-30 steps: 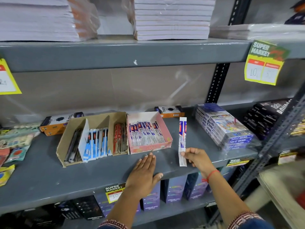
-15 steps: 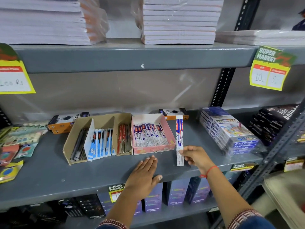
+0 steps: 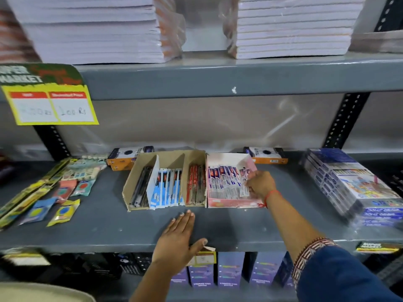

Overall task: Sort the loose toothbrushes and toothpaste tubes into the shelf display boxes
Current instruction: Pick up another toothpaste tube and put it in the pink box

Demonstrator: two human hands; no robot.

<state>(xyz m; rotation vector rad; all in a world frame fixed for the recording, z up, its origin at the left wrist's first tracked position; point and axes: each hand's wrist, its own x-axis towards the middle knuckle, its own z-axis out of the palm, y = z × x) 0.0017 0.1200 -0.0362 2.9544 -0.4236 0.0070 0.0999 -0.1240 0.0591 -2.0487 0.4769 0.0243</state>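
Note:
A pink display box point(image 3: 220, 203) on the grey shelf point(image 3: 104, 227) holds a row of white-and-blue toothbrush packs point(image 3: 222, 175). My right hand point(image 3: 260, 183) is over the box's right end, fingers closed on one such toothbrush pack point(image 3: 244, 184) that lies against the others. To the left stands a brown cardboard display box point(image 3: 168, 158) with dark, blue-white and red packs in three compartments. My left hand point(image 3: 177, 238) lies flat on the shelf's front edge, fingers spread, holding nothing.
Flat packets point(image 3: 63, 190) lie loose on the shelf's left part. A wrapped stack of boxes point(image 3: 349, 184) stands at the right. Two orange-black boxes point(image 3: 267, 154) sit behind the display boxes. Paper stacks point(image 3: 91, 31) fill the shelf above; a yellow price tag point(image 3: 51, 105) hangs from it.
My right hand has carried the toothbrush pack from the bare shelf right of the pink box up into the box. The left hand stays flat. The view has shifted left.

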